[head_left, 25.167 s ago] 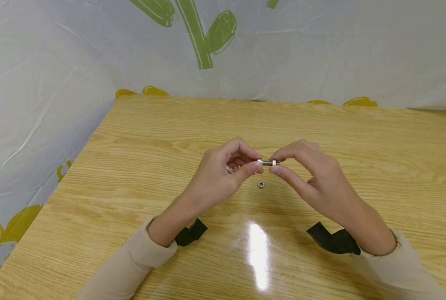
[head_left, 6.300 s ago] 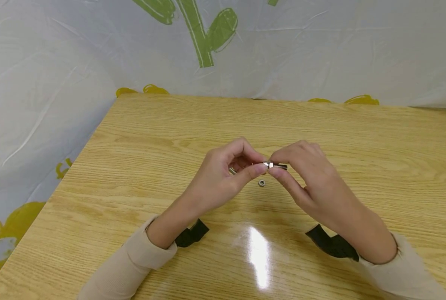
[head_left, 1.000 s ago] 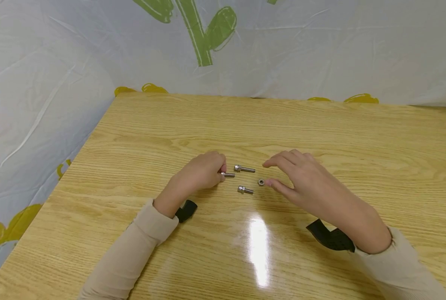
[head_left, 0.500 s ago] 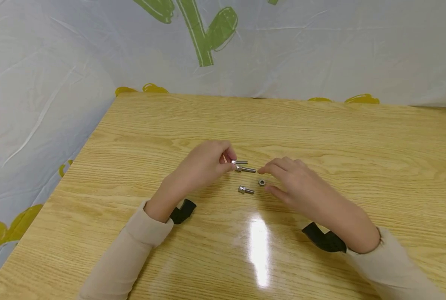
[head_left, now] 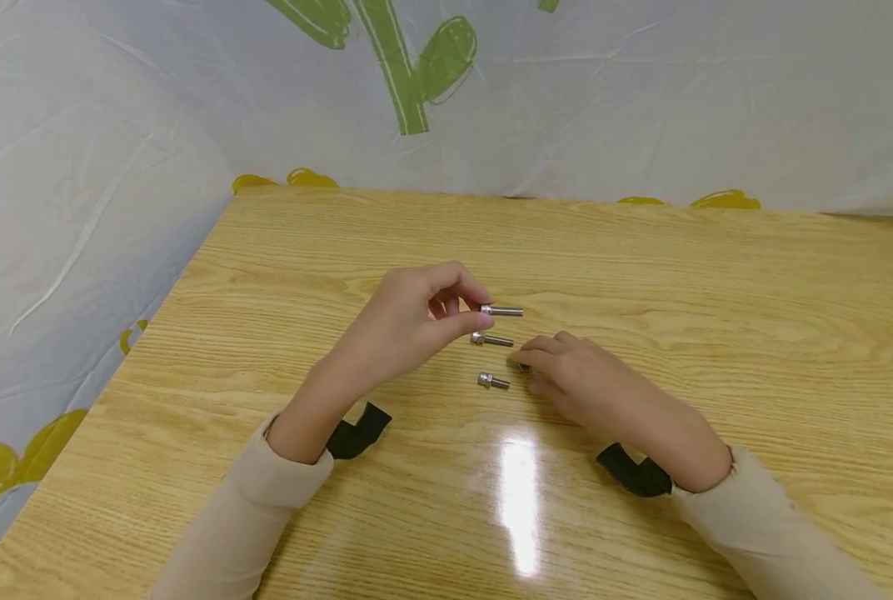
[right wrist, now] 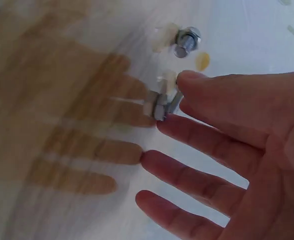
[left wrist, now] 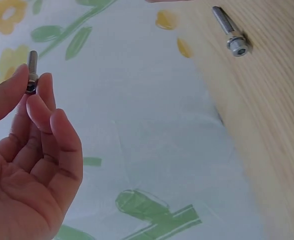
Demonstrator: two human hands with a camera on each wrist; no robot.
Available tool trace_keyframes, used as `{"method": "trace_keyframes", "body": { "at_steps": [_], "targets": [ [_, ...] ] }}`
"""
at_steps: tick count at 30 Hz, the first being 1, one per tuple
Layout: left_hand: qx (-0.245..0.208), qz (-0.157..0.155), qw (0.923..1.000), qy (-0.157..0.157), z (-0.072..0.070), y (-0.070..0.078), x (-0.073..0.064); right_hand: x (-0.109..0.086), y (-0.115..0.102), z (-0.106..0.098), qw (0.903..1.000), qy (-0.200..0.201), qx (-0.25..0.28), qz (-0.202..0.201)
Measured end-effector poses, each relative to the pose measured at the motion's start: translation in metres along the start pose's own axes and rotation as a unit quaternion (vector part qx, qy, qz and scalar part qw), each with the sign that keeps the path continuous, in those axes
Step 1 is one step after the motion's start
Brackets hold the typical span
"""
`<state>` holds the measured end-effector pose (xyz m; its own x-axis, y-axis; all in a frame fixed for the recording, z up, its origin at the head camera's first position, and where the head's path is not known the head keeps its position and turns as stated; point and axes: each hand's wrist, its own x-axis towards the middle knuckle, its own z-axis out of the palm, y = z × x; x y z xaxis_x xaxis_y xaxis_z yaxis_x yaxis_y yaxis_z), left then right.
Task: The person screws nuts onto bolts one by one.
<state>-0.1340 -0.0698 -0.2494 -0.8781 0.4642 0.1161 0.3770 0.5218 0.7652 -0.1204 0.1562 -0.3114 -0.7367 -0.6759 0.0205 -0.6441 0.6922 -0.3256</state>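
Note:
My left hand (head_left: 416,321) pinches a socket-head bolt (head_left: 506,311) by its head between thumb and forefinger, threaded end pointing right; in the left wrist view the bolt (left wrist: 32,62) stands up out of the fingertips. Over a loose hex nut (head_left: 524,367) on the table reaches my right hand (head_left: 596,383). In the right wrist view the nut (right wrist: 160,111) sits right at the forefinger's tip, with the thumb apart from it and the other fingers fairly straight.
Two more bolts lie between the hands on the wooden table (head_left: 304,250): a longer one (head_left: 497,340) and one (head_left: 494,381) with a nut near its head. Black straps (head_left: 360,432) stick out at the wrists. A patterned sheet (head_left: 604,108) hangs behind.
Earlier both hands worked a nut on a bolt; since then two bolts have been laid down. Over the last second my left hand carried its bolt up and right, while my right hand moved over the nut.

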Motion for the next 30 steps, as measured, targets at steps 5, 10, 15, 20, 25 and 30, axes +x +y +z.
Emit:
{"method": "trace_keyframes", "body": {
  "at_steps": [5, 10, 15, 20, 25, 30],
  "targets": [
    [-0.018, 0.01, 0.9998, 0.001, -0.002, 0.0055, -0.0025, -0.0009, 0.0002, 0.0022, 1.0, -0.001, -0.003, 0.01],
    [-0.024, 0.02, 0.9995, -0.003, -0.0018, 0.0067, -0.0031, -0.0012, 0.0011, 0.0031, 0.9997, -0.006, 0.0, 0.022],
    [-0.025, 0.022, 0.9994, -0.007, -0.0018, 0.0067, -0.0033, -0.0022, 0.0027, 0.0043, 0.9995, -0.012, 0.003, 0.027],
    [-0.02, 0.025, 0.9995, -0.008, -0.0016, 0.0069, -0.0034, -0.0021, 0.0045, 0.004, 0.9983, -0.034, 0.021, 0.041],
    [-0.018, 0.026, 0.9995, -0.007, -0.0017, 0.0077, -0.004, -0.0011, 0.005, 0.0035, 0.996, -0.058, 0.039, 0.056],
    [-0.018, 0.027, 0.9994, -0.008, -0.0015, 0.0074, -0.0041, -0.0012, 0.0055, 0.0043, 0.998, -0.044, 0.025, 0.038]
  ]
}}
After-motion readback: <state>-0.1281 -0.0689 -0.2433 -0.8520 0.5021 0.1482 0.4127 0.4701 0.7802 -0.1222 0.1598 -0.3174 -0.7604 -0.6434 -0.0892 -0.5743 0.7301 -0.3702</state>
